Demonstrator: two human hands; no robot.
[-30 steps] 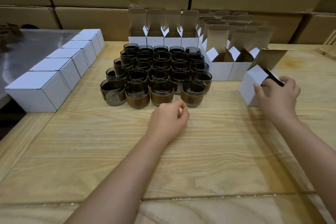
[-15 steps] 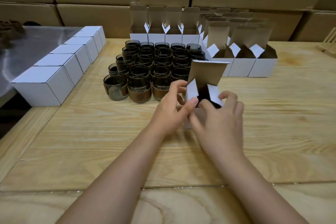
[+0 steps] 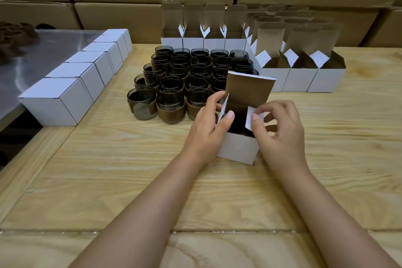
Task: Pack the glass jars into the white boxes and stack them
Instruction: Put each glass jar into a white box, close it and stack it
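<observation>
Box-closing step, I'd say — open white box [image 3: 238, 148] sits mid-table, near the front edge of the jar cluster [image 3: 187, 80]; left hand [image 3: 208, 128] pinches its left side flap, right hand [image 3: 280, 130] pinches the right flap; dark inside, jar not clearly visible; next — fold both flaps in, tuck lid; closed boxes [image 3: 71, 85] line the table's left edge.

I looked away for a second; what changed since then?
The right hand pulled one open box from the right row to table centre; the left hand joined it, both now on its side flaps. Jars and closed boxes stayed.
</observation>
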